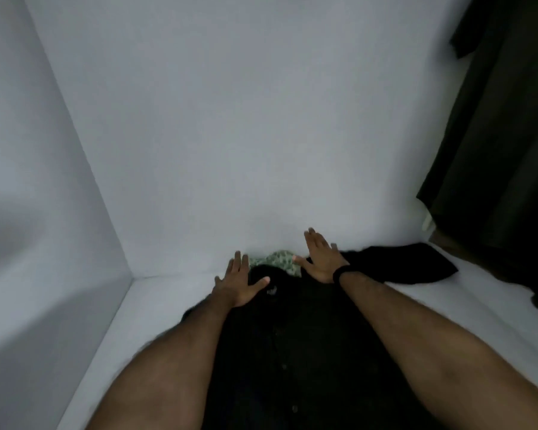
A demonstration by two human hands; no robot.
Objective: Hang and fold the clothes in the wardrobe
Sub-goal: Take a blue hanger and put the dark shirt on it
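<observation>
Left hand: the left hand (pixel 241 282), lower centre of the frame, lies flat with fingers straight and spread, pressing on the far end of the black shirt (pixel 292 352); it grasps nothing.
Right hand: the right hand (pixel 320 259), just right of centre and a little higher, is likewise flat and spread, fingers pointing toward the back wall, resting on the shirt's far edge. A dark band (pixel 342 273) sits at its wrist.
Shirt: spread out lengthwise on the white shelf (pixel 112 336), running from under both hands down to the bottom edge of the frame between the forearms. Small buttons show along its middle. One dark part, likely a sleeve (pixel 416 262), sticks out to the right of the right hand.
Patterned cloth: a green-and-white cloth (pixel 284 259) lies between the two hands at the back wall, touching the shirt's far end; whether it is folded I cannot tell.
Hanging: dark clothes (pixel 503 135) hang at the right edge of the frame, so some hanging looks done.
Progress: the shirt looks laid flat and being smoothed, not yet folded; the sleeve still needs bringing in.
</observation>
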